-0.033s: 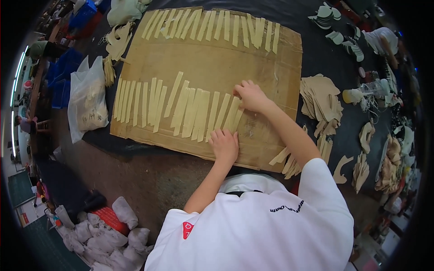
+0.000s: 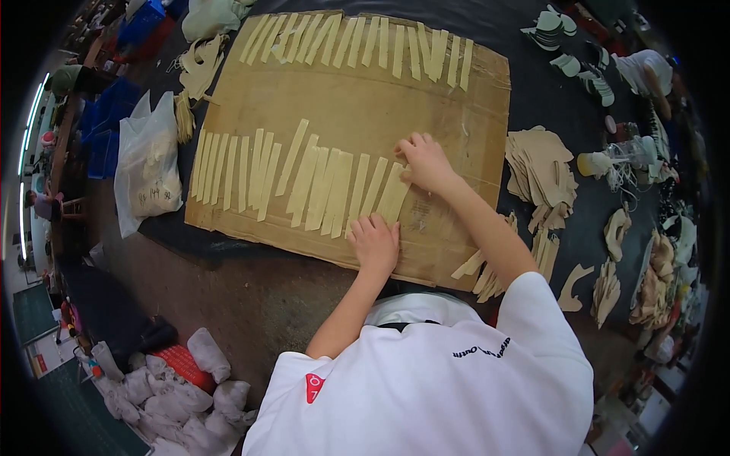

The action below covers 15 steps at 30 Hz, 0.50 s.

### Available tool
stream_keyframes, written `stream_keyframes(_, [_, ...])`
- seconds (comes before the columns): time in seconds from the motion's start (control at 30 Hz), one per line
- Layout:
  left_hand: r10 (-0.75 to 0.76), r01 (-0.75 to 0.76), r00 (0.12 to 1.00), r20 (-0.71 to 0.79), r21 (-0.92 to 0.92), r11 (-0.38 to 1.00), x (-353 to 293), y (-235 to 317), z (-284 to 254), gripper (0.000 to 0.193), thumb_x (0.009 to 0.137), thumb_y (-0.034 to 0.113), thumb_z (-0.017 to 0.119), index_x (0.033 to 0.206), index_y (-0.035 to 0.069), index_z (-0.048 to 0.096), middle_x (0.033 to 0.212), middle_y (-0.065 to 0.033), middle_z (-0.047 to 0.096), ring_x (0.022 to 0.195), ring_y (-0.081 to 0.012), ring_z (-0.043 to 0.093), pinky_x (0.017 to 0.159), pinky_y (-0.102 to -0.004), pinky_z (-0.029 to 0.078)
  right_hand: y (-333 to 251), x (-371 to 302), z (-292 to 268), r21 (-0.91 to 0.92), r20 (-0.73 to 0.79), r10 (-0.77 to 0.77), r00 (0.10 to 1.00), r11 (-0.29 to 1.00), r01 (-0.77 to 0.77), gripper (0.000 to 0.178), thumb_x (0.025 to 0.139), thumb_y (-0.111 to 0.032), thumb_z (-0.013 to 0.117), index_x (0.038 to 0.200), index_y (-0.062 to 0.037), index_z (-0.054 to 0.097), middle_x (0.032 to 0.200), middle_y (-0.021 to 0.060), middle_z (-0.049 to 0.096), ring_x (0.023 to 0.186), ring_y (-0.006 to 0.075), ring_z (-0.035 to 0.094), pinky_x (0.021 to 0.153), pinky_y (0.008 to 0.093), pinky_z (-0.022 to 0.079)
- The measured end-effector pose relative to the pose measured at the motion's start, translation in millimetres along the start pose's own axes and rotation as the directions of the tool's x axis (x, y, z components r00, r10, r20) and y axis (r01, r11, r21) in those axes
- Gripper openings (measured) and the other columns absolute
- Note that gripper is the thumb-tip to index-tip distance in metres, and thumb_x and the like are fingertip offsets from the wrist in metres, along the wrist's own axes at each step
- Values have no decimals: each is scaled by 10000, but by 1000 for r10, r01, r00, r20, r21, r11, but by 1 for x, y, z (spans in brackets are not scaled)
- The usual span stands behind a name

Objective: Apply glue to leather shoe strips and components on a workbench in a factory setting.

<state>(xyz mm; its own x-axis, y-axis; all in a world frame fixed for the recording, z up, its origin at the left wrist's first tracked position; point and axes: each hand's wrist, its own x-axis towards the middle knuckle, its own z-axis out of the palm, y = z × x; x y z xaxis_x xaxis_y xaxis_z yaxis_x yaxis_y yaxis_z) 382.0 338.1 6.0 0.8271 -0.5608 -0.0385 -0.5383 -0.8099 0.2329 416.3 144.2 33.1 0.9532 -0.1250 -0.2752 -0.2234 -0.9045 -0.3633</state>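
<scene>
Pale yellow strips lie side by side in a slanting row on a sheet of brown cardboard. At the row's right end, my right hand has its fingers bent and pinched at the upper end of the last strip. My left hand rests at the lower ends of the rightmost strips, fingers apart and fingertips down on them. Its palm faces the board. A second row of similar strips runs along the far edge of the cardboard.
Loose strips lie at the cardboard's near right corner. Stacked beige cut pieces sit to the right on the dark table cover. At left stands a clear plastic bag. White bundles are piled on the floor. Another person is at far right.
</scene>
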Motion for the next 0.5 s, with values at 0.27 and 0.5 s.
stream_keyframes(0.27, [42, -78, 991, -130, -284, 956, 34, -47, -7, 331, 814, 198, 591, 1073, 15, 495, 1008, -165, 499, 971, -321, 466, 808, -434, 384, -27, -77, 68, 870, -16, 583, 812, 408, -276, 351, 745, -98, 679, 1036, 14, 518, 966, 141, 511, 925, 243, 545, 784, 344, 465])
stream_keyframes(0.5, [278, -207, 957, 83, -476, 855, 90, -42, -6, 330, 787, 45, 591, 1089, -18, 475, 1056, -191, 502, 952, -356, 505, 819, -406, 434, -83, -37, 101, 644, -423, 748, 511, 645, -412, 426, 711, -127, 716, 1051, 24, 509, 950, 162, 520, 686, 284, 581, 659, 353, 483])
